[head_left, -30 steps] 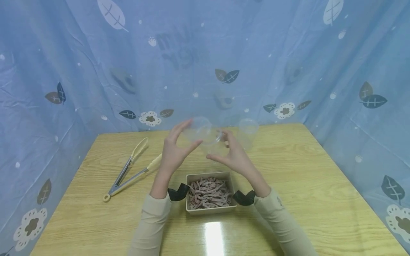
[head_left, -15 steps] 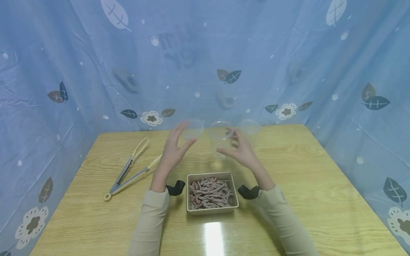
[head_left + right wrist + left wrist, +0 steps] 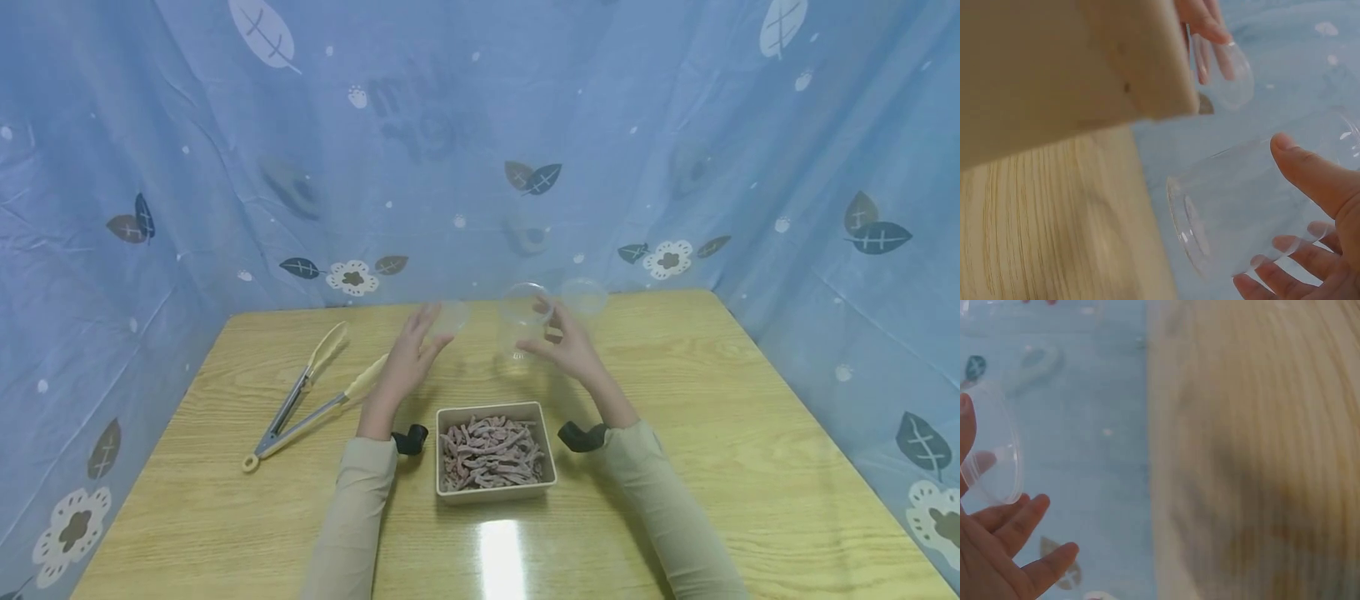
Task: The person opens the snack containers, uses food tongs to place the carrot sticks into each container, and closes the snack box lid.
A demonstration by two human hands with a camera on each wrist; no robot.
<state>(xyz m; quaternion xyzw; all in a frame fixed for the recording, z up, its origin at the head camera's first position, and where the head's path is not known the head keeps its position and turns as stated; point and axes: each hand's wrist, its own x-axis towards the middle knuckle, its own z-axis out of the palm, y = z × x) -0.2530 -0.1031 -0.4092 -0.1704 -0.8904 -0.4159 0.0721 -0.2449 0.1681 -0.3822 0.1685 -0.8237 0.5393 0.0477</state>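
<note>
My left hand [image 3: 401, 362] pinches a shallow, clear plastic lid [image 3: 1007, 459] by its edge, thumb on one side and fingertips on the other. To its right, my right hand [image 3: 573, 346] grips a clear plastic cup [image 3: 1241, 200], thumb along one side and fingers along the other. In the head view the cup and lid are apart, above the far part of the table. Just behind the right hand stands another clear cup [image 3: 585, 297], faint against the curtain. Below and between the wrists sits a cream box [image 3: 497, 495] of dark, whitish-dusted strips [image 3: 491, 454].
Spread tongs [image 3: 302, 427] with pale yellow tips lie on the left of the wooden table [image 3: 712, 467]. A blue patterned curtain [image 3: 465, 125] closes off the back and both sides.
One second ago the lid and the cup were close together, overlapping in view. The hands have since moved apart, the cup going right, and the left hand has come lower.
</note>
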